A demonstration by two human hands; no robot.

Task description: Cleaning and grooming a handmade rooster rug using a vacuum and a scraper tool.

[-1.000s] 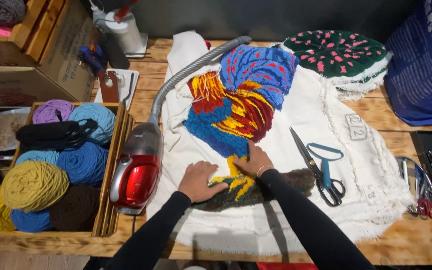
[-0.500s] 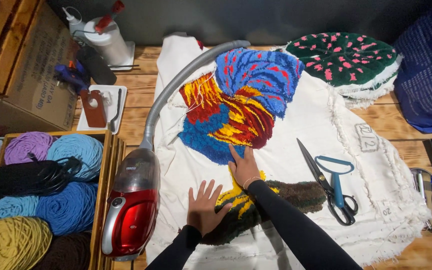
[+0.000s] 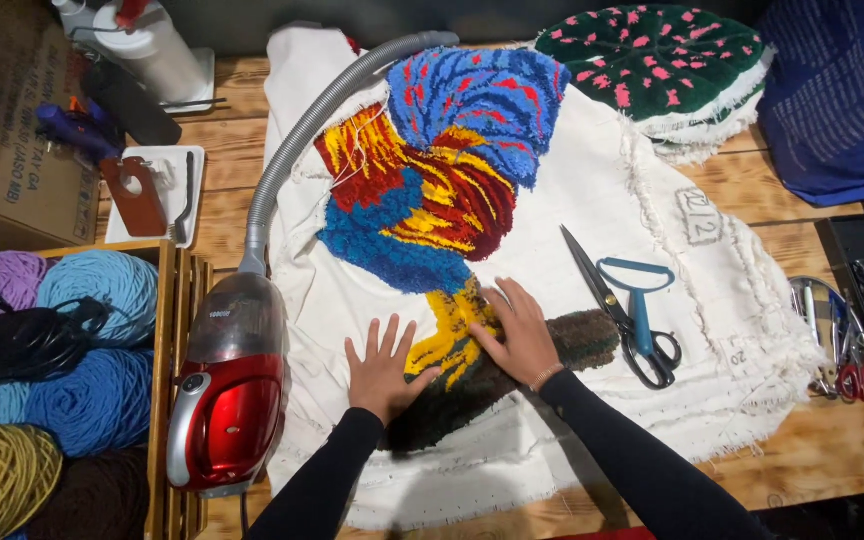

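Both my hands are flat on the tufted rooster rug (image 3: 432, 190), which lies spread on its white backing cloth (image 3: 652, 330) across the wooden desk (image 3: 832, 460). My left hand (image 3: 382, 370) has its fingers splayed wide and its palm down at the edge of the yellow legs, holding nothing. My right hand (image 3: 517, 335) presses on the yellow and dark brown pile at the bottom of the bird, fingers together and loose; no grip closed on anything there either.

This piece looks soft and floppy to me: thick yarn pile on a limp cloth with frayed edges. I judge it light to middling in weight, not fragile, but apt to sag and fold if lifted by one corner. The bare cloth margin either side of the tufting looks like the best place to take hold, with both hands, since tugging on the pile itself might pull loops.

Just left of the cloth lies the red hand vacuum (image 3: 227, 400), its grey hose (image 3: 322, 110) curving up over the top of the backing. Right of my right hand lie the big blue-handled scissors (image 3: 632, 315), blades on the cloth. Yarn balls (image 3: 82, 290) fill the wooden crate on the far left, and a green rug with pink spots (image 3: 652, 50) is stacked at the top right.
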